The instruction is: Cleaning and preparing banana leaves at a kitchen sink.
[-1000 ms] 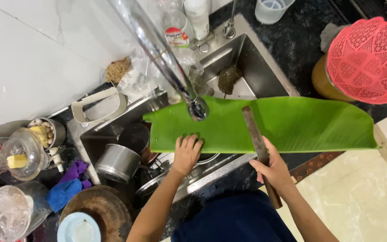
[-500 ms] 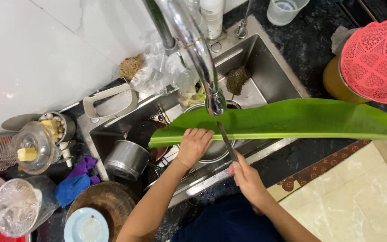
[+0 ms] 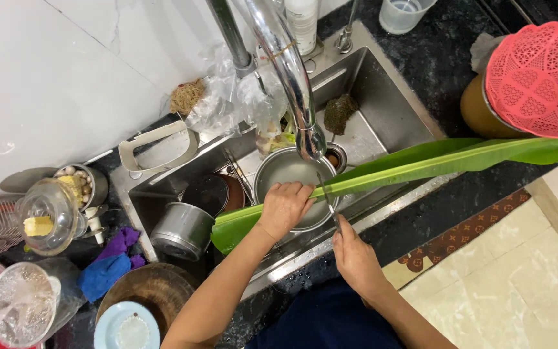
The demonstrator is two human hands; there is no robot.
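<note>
A long green banana leaf [image 3: 421, 165] stretches across the steel sink [image 3: 382, 110], now turned nearly edge-on. My left hand [image 3: 283, 208] grips the leaf near its left end. My right hand [image 3: 355, 258] holds a knife [image 3: 328, 200] whose thin blade points up against the leaf, just right of my left hand. Both hands sit under the chrome tap [image 3: 292, 71], above a round steel bowl [image 3: 285, 171] in the sink.
Pots and a steel container [image 3: 182, 229] fill the sink's left part. A pink plastic basket [image 3: 540, 81] covers a brown pot at the right. Jars, a blue cloth [image 3: 101, 274], a wooden board [image 3: 153, 291] and a pale blue lid lie on the dark counter at left.
The leaf has turned from lying flat to nearly edge-on and tilted. The knife has swung from lying across the leaf to blade against it, and my right hand has moved toward the left hand.
</note>
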